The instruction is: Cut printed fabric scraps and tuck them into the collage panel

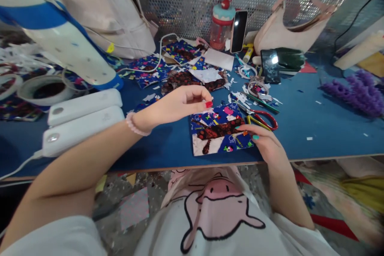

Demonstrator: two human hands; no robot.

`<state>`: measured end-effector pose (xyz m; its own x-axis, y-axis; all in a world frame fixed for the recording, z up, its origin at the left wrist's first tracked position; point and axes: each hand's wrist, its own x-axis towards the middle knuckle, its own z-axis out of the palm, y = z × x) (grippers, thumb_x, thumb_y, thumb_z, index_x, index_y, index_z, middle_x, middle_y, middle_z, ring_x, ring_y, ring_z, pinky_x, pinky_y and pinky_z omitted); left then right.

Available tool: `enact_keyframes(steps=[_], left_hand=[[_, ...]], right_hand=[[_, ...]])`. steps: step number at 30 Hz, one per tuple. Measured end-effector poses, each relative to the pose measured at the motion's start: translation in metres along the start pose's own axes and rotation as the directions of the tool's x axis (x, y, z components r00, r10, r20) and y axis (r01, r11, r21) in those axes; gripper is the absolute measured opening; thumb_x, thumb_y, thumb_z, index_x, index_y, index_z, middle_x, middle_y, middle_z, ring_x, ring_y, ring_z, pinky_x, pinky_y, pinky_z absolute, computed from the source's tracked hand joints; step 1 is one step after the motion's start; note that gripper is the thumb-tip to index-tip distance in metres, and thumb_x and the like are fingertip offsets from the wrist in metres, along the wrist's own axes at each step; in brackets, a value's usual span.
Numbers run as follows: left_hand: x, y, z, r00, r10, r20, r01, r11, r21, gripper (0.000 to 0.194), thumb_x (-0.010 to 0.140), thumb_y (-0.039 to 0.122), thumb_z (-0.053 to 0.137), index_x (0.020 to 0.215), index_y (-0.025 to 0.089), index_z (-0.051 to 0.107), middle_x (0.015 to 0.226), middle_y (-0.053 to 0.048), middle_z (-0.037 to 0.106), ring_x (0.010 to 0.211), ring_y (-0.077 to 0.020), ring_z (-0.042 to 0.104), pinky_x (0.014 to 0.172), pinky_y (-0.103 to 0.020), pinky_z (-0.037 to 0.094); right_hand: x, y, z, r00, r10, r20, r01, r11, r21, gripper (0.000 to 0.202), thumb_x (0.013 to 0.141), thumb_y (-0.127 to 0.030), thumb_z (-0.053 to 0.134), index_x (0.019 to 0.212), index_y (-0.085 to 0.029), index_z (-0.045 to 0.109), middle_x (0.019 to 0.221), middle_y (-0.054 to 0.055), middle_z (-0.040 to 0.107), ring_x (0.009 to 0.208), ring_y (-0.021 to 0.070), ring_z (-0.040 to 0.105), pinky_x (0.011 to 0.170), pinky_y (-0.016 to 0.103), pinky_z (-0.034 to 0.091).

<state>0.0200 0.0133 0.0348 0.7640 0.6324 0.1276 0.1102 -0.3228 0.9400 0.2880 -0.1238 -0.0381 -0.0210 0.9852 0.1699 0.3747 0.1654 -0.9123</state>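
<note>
A square, flat piece (223, 144) with a blue cartoon print, white patches and dark brown-red lace lies on the blue table near its front edge. Above its upper left corner is my left hand (183, 106), its thumb and fingers drawn together in a pinch. Whatever sits between those fingertips is too small to make out. My right hand (268, 140) holds the square at its right side, with fingertips and thumb on its printed face. Just beyond that hand lie red-and-yellow-handled pliers (264, 119) and green-handled tweezers (264, 103).
Printed scraps (150, 70) and lace offcuts (180, 80) litter the table behind. Two white devices (84, 124) lie left, near tape rolls (45, 88). A red-topped cup (222, 24), a phone (239, 32) and a handbag (291, 36) stand behind; purple flowers (357, 92) lie right.
</note>
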Motion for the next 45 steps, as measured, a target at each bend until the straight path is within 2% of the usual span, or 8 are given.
enact_keyframes(steps=[9,14,18,24,30,34,38,45], left_hand=[[0.009,-0.042,0.003,0.994,0.094,-0.052,-0.059,0.884,0.464,0.018,0.089,0.034,0.051,0.087,0.018,0.060,0.099,-0.005,0.065,0.092,-0.0171,0.061,0.091,-0.031,0.047],[0.010,-0.047,0.005,0.999,0.039,0.022,-0.045,0.906,0.422,0.023,0.089,0.039,0.051,0.091,0.018,0.061,0.103,-0.006,0.068,0.095,-0.0180,0.062,0.090,-0.030,0.047],[0.009,-0.048,0.006,0.998,-0.032,0.045,0.011,0.912,0.410,0.026,0.089,0.042,0.052,0.093,0.018,0.062,0.090,-0.002,0.067,0.077,-0.0142,0.059,0.074,-0.026,0.043],[0.010,-0.050,0.005,0.994,-0.097,0.048,0.068,0.905,0.420,0.025,0.091,0.039,0.054,0.094,0.017,0.065,0.087,-0.001,0.069,0.074,-0.0139,0.060,0.073,-0.026,0.045],[0.011,-0.055,0.006,0.997,0.057,-0.043,-0.035,0.919,0.393,0.018,0.090,0.032,0.054,0.088,0.016,0.062,0.118,-0.010,0.068,0.109,-0.0197,0.063,0.097,-0.033,0.048],[0.009,-0.051,0.009,0.989,0.069,-0.131,-0.038,0.973,0.229,0.013,0.090,0.029,0.056,0.090,0.017,0.060,0.089,-0.004,0.069,0.080,-0.0137,0.065,0.074,-0.026,0.049],[0.004,-0.043,0.013,0.999,0.009,0.051,-0.014,0.994,0.105,0.009,0.092,0.029,0.054,0.088,0.020,0.057,0.063,0.005,0.063,0.055,-0.0093,0.058,0.056,-0.021,0.043],[0.002,-0.044,0.019,0.980,0.086,0.181,-0.141,0.938,0.316,0.014,0.092,0.030,0.053,0.088,0.020,0.063,0.072,0.004,0.069,0.063,-0.0093,0.062,0.062,-0.020,0.042]], right_hand=[[0.000,-0.007,0.009,0.998,0.056,0.039,-0.055,0.998,-0.027,0.037,0.093,-0.022,0.056,0.130,-0.028,0.056,0.115,0.003,0.070,0.097,0.0174,0.068,0.079,0.028,0.055],[0.000,-0.007,0.010,0.992,0.094,0.079,-0.090,0.995,-0.045,0.039,0.098,-0.026,0.048,0.137,-0.028,0.047,0.119,0.006,0.068,0.089,0.0173,0.068,0.072,0.030,0.057],[0.001,0.002,0.012,0.999,-0.026,0.019,0.029,0.984,-0.176,0.040,0.098,-0.027,0.049,0.138,-0.028,0.047,0.135,0.009,0.062,0.117,0.0220,0.064,0.091,0.036,0.057],[0.003,0.003,0.016,0.989,-0.138,0.059,0.150,0.903,-0.403,0.048,0.092,-0.030,0.061,0.138,-0.025,0.049,0.135,0.012,0.058,0.123,0.0265,0.058,0.103,0.044,0.051],[0.004,-0.002,0.021,0.985,-0.119,0.124,0.167,0.833,-0.528,0.045,0.095,-0.028,0.055,0.140,-0.026,0.049,0.141,0.014,0.052,0.135,0.0294,0.050,0.111,0.051,0.045],[0.003,0.000,0.022,0.975,-0.152,0.159,0.216,0.802,-0.556,0.041,0.098,-0.028,0.052,0.139,-0.026,0.049,0.141,0.014,0.052,0.136,0.0292,0.049,0.112,0.051,0.044],[0.001,0.000,0.023,0.971,-0.143,0.191,0.230,0.777,-0.586,0.041,0.099,-0.028,0.050,0.140,-0.028,0.048,0.146,0.015,0.046,0.140,0.0319,0.044,0.113,0.055,0.042],[0.001,-0.007,0.018,0.936,-0.259,0.240,0.352,0.746,-0.566,0.030,0.097,-0.028,0.056,0.126,-0.028,0.063,0.150,0.013,0.046,0.139,0.0339,0.044,0.107,0.056,0.045]])
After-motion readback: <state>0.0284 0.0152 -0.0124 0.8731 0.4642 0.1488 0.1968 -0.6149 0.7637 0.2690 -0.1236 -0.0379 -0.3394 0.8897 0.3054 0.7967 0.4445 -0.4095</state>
